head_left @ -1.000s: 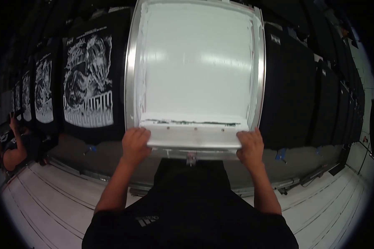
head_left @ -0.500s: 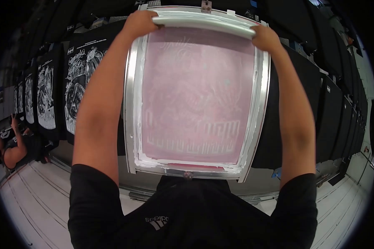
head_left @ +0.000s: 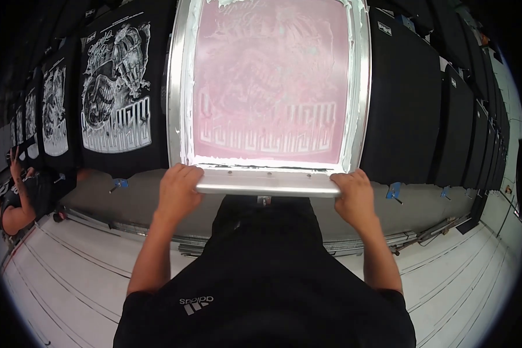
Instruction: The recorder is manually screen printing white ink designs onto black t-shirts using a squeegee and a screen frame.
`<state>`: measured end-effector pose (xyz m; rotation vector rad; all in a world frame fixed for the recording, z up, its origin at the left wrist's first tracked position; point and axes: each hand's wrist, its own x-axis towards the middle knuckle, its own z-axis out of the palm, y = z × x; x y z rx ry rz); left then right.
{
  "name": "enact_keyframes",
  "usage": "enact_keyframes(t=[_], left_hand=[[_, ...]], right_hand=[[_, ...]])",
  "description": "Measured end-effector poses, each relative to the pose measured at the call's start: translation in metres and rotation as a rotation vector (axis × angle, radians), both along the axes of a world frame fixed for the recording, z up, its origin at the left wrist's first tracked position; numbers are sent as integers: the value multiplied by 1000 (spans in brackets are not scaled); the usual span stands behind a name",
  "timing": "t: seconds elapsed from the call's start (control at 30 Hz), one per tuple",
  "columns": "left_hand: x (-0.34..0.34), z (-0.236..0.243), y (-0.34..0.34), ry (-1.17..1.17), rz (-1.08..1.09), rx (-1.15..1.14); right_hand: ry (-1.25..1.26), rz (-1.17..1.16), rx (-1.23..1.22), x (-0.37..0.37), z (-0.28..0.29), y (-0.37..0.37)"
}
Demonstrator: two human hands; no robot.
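A silver-metal squeegee (head_left: pixel 268 184) lies across the near end of a screen-printing frame (head_left: pixel 176 116). My left hand (head_left: pixel 180 191) is closed round its left end, and my right hand (head_left: pixel 355 196) grips the right end. Beyond the bar stretches the pink mesh (head_left: pixel 267 93), with a pale pattern of figures and lettering. White ink (head_left: pixel 261 161) runs in a bright line just past the squeegee and is smeared along both sides of the mesh. The blade's lower edge is hidden from me.
To the left are black shirts printed in white (head_left: pixel 116 93); plain black shirts (head_left: pixel 406 98) hang or lie in a row on the right. A person (head_left: pixel 20 203) is at the far left. Metal rails (head_left: pixel 383 240) run below the row, above a pale floor (head_left: pixel 75 261).
Both hands have drawn the squeegee from the far end of the screen to its near end, toward my body. The mesh pattern now shows more clearly, and my view has shifted.
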<state>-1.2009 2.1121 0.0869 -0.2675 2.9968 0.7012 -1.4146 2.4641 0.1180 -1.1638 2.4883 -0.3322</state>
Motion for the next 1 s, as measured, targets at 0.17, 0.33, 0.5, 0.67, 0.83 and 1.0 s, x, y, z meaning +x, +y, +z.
enact_keyframes(t=[0.17, 0.33, 0.5, 0.67, 0.83, 1.0], left_hand=[[13, -10, 11, 22, 44, 8], [33, -28, 29, 195, 59, -15], [-92, -56, -60, 237, 69, -156], [-256, -49, -146, 68, 156, -274], [-369, -37, -208, 193, 126, -300], [-405, 2, -226, -97, 154, -197]], right_hand=[[-163, -23, 230, -14, -6, -11], [44, -47, 62, 22, -30, 12], [228, 1, -101, -94, -55, -58], [345, -55, -19, -244, -60, -143], [438, -1, 104, -367, -53, -210], [305, 49, 75, -422, -29, -240]])
